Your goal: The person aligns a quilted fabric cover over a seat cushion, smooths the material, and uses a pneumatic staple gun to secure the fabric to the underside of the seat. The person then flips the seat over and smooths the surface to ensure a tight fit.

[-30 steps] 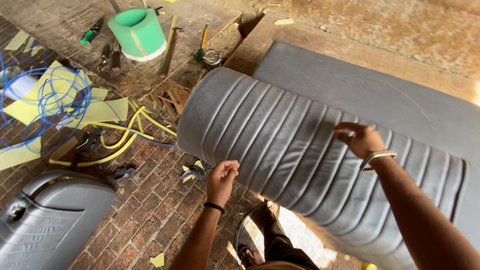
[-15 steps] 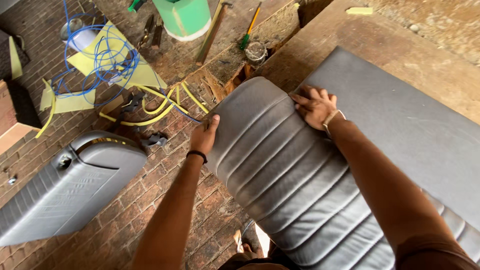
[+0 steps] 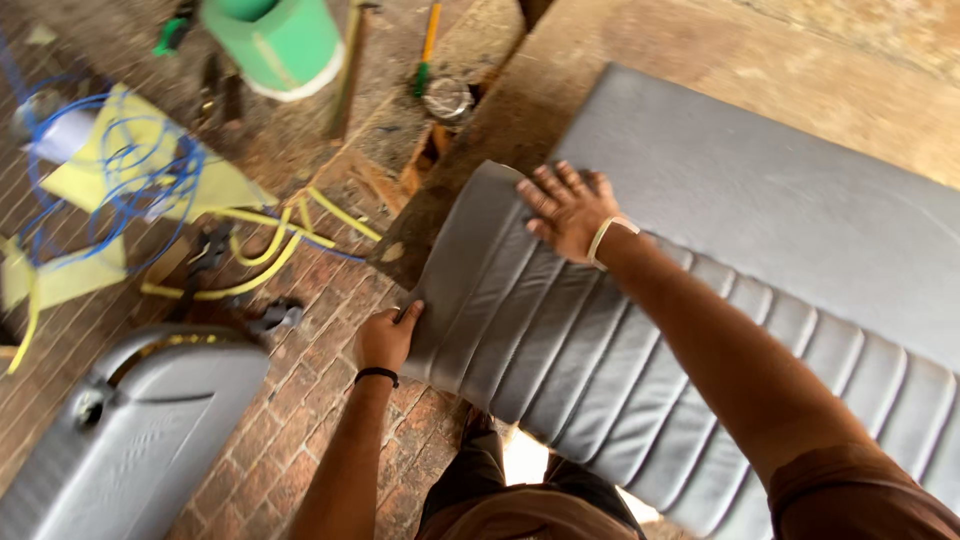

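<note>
Grey ribbed vinyl seat cover (image 3: 620, 370), one piece, lies draped over a work surface, its long axis running from the near right to the far left, with its narrow end pointing far left. The stitched ribs run across that axis. The left hand (image 3: 388, 335) is closed on the near left corner edge of the cover, thumb on top. The right hand (image 3: 567, 207) lies flat, fingers spread, pressed on the far left end of the cover, gripping nothing. One flat grey sheet (image 3: 760, 190) lies just beyond the cover on the brown board table (image 3: 700, 50), touching it along the far edge. On the red brick floor (image 3: 300, 400) to the left: one grey moulded seat shell (image 3: 130, 440) at near left, one coil of blue wire (image 3: 120, 180), one length of yellow hose (image 3: 270, 250), and one green cylindrical container (image 3: 275, 40) at far left. Two wristbands are visible, one on each wrist.
</note>
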A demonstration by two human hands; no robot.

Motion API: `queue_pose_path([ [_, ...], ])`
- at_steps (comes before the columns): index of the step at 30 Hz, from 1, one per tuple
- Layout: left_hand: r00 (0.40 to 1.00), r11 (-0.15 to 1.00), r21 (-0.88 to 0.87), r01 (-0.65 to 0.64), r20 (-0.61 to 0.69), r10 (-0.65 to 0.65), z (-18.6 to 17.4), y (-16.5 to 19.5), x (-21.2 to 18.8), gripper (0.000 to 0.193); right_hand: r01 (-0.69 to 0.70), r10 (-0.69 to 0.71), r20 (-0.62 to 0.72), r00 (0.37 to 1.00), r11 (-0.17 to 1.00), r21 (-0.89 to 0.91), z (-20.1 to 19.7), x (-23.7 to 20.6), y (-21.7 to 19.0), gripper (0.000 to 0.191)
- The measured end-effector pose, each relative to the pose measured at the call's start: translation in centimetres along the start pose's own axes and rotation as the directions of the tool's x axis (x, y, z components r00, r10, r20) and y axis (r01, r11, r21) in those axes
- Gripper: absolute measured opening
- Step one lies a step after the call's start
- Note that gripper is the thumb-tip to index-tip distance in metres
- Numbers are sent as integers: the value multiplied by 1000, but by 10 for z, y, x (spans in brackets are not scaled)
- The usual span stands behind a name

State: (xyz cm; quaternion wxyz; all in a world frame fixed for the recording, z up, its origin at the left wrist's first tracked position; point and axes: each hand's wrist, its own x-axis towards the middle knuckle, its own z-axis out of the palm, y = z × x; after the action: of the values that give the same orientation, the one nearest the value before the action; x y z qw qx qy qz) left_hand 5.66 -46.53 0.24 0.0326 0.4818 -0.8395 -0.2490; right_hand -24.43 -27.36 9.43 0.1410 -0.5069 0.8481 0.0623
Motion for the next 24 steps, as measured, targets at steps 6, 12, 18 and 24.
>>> queue_pose_path([
  [6, 833, 814, -201, -544, -246, 496, -16, 33, 61, 51, -103, 90, 136, 987, 991, 88, -1, -82, -89, 64],
  [12, 363, 346, -190, -919, -65, 930, 9, 197, 91, 63, -269, 231, 195, 953, 942, 201, 13, -132, -156, 64],
  [18, 339, 338, 90, -937, 468, 816, 67, 317, 51, 74, -284, 258, 123, 958, 911, 299, 44, -176, -179, 74],
  [24, -58, -66, -1, -998, 510, 858, 141, 360, -22, 66, -62, 220, -240, 945, 845, 531, 85, -216, -176, 70],
])
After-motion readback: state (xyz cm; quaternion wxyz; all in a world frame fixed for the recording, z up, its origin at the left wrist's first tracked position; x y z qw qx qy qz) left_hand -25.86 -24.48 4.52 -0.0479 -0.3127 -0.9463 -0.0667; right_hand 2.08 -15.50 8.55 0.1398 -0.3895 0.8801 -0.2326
